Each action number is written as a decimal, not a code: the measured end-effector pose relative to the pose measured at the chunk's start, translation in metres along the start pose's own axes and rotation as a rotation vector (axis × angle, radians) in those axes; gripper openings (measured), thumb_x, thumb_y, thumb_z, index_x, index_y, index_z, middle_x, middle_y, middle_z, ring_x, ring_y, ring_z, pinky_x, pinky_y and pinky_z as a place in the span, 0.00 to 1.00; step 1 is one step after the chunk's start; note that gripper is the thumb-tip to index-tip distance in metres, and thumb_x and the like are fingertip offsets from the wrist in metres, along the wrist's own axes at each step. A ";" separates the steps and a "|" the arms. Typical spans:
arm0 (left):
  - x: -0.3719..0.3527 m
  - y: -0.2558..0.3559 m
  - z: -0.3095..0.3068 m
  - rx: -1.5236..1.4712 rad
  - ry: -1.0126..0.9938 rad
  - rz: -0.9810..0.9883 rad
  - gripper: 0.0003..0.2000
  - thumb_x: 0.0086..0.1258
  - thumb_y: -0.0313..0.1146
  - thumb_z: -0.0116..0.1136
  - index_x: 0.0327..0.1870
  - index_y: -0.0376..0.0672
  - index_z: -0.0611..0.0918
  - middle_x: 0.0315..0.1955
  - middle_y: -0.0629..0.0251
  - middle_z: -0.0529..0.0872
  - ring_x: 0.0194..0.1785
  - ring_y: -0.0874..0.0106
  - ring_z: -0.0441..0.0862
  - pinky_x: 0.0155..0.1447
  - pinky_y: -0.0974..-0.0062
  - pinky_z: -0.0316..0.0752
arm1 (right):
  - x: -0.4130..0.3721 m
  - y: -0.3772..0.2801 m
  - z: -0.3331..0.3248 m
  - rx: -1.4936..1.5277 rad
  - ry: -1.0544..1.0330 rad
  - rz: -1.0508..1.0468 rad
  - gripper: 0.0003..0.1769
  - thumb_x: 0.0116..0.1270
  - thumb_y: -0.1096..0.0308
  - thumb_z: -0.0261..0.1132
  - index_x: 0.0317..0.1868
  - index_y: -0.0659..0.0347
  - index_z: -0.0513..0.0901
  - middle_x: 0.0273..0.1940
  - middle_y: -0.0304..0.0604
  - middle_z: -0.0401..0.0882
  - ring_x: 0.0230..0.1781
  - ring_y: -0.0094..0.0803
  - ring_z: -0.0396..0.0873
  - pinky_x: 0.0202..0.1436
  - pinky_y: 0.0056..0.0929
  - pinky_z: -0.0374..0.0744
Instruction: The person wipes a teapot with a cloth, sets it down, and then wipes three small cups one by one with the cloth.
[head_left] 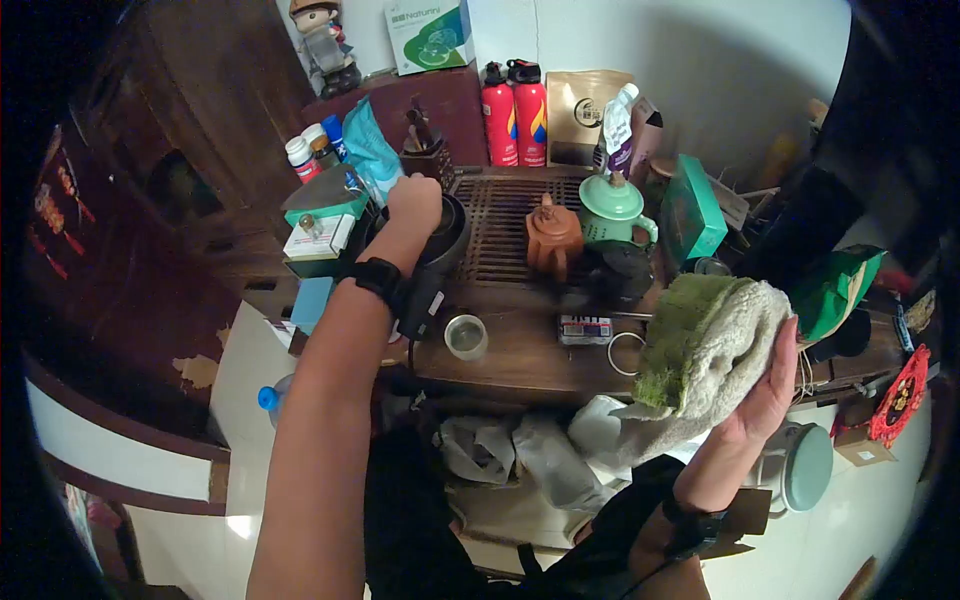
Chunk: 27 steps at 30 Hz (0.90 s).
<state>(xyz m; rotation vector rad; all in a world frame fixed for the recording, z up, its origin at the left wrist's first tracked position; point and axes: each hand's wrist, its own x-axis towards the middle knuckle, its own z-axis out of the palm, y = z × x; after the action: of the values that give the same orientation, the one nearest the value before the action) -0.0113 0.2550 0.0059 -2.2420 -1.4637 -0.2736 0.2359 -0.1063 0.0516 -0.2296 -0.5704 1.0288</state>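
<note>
My left hand (415,205) is closed over the black pot (452,218) on the dark electric heater at the left of the tea table; what its fingers grip, if anything, is hidden. Just beyond it stands a light-blue bag (368,145). On the right, my right hand (768,395) is wrapped round a folded green and white towel (705,345), raised over the table's front edge. Behind the towel are a brown clay teapot (553,238) and a light-green lidded mug (610,222). A small glass cup (466,337) sits near the front edge.
A slatted tea tray (492,245) lies mid-table. Two red bottles (500,120) and a brown paper pouch (578,120) stand behind it. A teal box (695,212) is at the right. Plastic bags (560,465) lie below the table, near a green-lidded bucket (808,468).
</note>
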 end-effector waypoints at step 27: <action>-0.189 0.076 -0.125 -1.289 0.052 -0.117 0.06 0.60 0.25 0.57 0.29 0.39 0.71 0.18 0.69 0.76 0.22 0.80 0.72 0.24 0.81 0.65 | -0.004 0.063 0.010 -0.670 -0.056 0.104 0.22 0.61 0.77 0.60 0.57 0.64 0.69 0.50 0.42 0.75 0.49 0.28 0.75 0.52 0.30 0.74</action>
<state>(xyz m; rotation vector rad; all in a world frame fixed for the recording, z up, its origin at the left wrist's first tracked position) -0.0119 0.0166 0.0208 -2.9552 -1.5836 -1.6907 0.1821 -0.0779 0.0308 -0.8280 -0.9523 0.9167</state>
